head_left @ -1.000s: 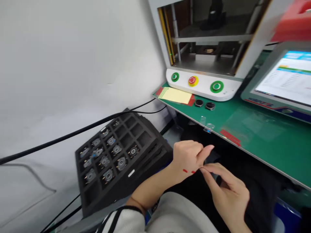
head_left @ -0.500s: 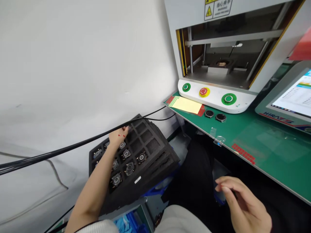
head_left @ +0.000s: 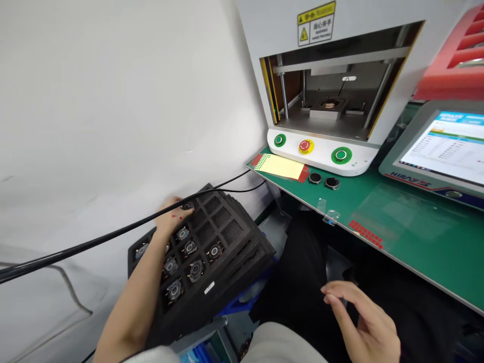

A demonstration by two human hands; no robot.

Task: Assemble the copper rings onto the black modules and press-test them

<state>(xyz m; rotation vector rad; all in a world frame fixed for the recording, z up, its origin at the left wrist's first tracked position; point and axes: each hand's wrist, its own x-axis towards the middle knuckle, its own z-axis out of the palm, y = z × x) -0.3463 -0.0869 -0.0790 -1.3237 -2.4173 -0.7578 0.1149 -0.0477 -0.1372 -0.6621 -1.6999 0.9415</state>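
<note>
The left hand is reached out to the far edge of the black foam tray, with its fingertips at a round part in a pocket there. Whether the part is pinched or only touched cannot be told, as the view is partly crossed by a black cable. The other parts are seated one to a pocket, presumably so that they are kept from knocking together. Two small red stickers are borne on the back of this hand, likely so that they are within easy reach. The right hand is held well apart near the lap, thumb and forefinger tips together, with nothing visible between them. Two dark round pieces are set side by side on the green tabletop.
</note>
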